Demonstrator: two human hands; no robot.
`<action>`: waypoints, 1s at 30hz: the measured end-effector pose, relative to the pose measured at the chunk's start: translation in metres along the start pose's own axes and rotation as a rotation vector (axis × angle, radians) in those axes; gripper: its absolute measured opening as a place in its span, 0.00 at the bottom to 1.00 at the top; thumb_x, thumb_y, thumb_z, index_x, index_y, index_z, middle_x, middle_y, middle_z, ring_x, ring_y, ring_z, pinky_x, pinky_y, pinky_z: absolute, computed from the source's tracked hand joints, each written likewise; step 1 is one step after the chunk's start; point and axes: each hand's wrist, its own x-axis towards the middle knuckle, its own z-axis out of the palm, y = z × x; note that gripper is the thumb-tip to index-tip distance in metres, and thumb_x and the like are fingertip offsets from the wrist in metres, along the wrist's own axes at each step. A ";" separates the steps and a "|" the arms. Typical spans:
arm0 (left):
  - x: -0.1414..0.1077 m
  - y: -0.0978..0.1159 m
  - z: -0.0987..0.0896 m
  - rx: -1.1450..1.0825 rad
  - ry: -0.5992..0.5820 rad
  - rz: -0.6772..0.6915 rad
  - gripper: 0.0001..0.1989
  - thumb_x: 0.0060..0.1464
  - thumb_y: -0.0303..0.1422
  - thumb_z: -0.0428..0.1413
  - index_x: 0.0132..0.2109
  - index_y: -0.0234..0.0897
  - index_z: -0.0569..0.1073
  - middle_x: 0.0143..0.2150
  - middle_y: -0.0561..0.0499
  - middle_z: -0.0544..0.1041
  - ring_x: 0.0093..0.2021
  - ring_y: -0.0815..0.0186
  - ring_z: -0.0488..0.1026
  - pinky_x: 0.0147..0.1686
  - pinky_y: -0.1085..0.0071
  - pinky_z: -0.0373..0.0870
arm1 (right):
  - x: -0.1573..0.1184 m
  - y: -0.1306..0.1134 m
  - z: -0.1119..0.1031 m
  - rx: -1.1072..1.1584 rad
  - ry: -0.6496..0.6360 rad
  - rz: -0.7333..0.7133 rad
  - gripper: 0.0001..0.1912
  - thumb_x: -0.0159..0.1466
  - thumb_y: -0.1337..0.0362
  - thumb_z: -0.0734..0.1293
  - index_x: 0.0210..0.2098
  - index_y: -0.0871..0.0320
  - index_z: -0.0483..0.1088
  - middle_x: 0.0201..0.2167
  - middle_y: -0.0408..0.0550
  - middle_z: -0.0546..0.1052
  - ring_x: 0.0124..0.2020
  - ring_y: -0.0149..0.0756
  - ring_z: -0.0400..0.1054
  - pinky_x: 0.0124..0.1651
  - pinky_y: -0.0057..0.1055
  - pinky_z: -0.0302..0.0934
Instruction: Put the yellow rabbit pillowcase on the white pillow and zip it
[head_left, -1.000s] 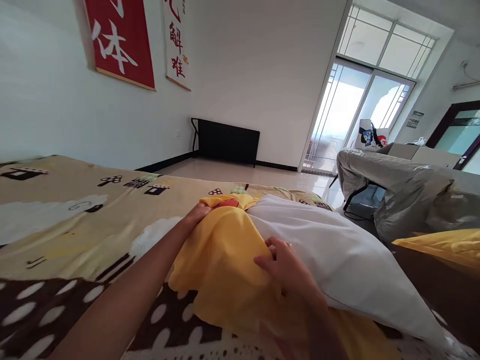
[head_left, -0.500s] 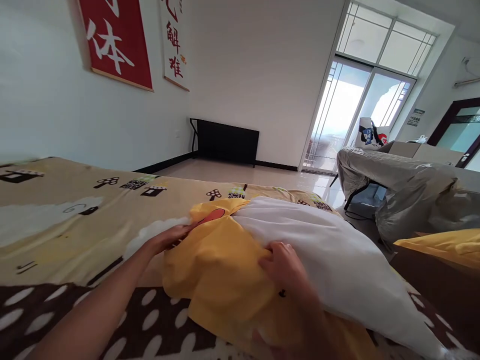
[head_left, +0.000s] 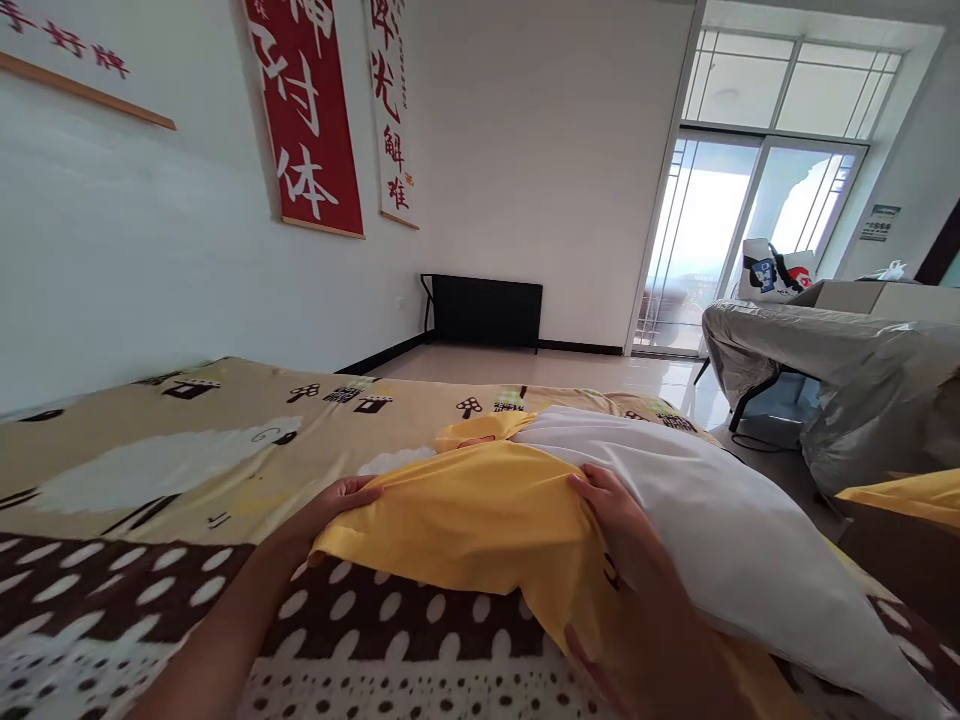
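Observation:
A yellow pillowcase [head_left: 465,520] is stretched between my two hands above the patterned bed cover. My left hand [head_left: 341,505] pinches its left edge. On the other side, my right hand [head_left: 611,500] grips the cloth beside the white pillow [head_left: 705,520]. The pillow lies to the right, and some of the yellow fabric shows beneath its near edge. A bit of an orange-red print is visible at the far fold of the case. Whether the pillow's far end is inside the case, I cannot tell.
The bed cover [head_left: 187,470] has sheep prints and a brown dotted band. At right stand a plastic-covered table [head_left: 810,340] and another yellow cloth [head_left: 900,495]. A black folded panel [head_left: 487,312] leans against the far wall, near a sliding glass door [head_left: 697,240].
My left hand has moved from the orange-red print to the case's left edge. The bunched yellow cloth is now spread taut between both hands. The view has turned left and up.

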 end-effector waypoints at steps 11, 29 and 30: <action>0.004 -0.027 0.013 0.725 0.178 0.241 0.21 0.43 0.50 0.56 0.34 0.36 0.69 0.38 0.44 0.75 0.41 0.52 0.72 0.38 0.66 0.67 | -0.022 -0.041 0.008 -0.692 0.402 -0.088 0.05 0.60 0.64 0.60 0.32 0.57 0.67 0.34 0.47 0.74 0.36 0.36 0.66 0.37 0.30 0.55; 0.004 -0.044 0.071 0.994 0.089 0.522 0.13 0.60 0.36 0.44 0.31 0.36 0.66 0.32 0.49 0.70 0.33 0.64 0.66 0.35 0.70 0.61 | 0.004 -0.005 0.140 -1.038 -0.144 -0.330 0.11 0.59 0.74 0.59 0.36 0.59 0.72 0.39 0.52 0.75 0.42 0.39 0.67 0.45 0.34 0.53; 0.003 -0.043 0.075 0.983 0.097 0.546 0.13 0.61 0.37 0.43 0.32 0.36 0.66 0.32 0.49 0.70 0.33 0.64 0.66 0.35 0.70 0.61 | 0.005 -0.003 0.140 -1.017 -0.153 -0.338 0.11 0.59 0.74 0.59 0.34 0.59 0.72 0.37 0.51 0.76 0.40 0.38 0.67 0.44 0.33 0.53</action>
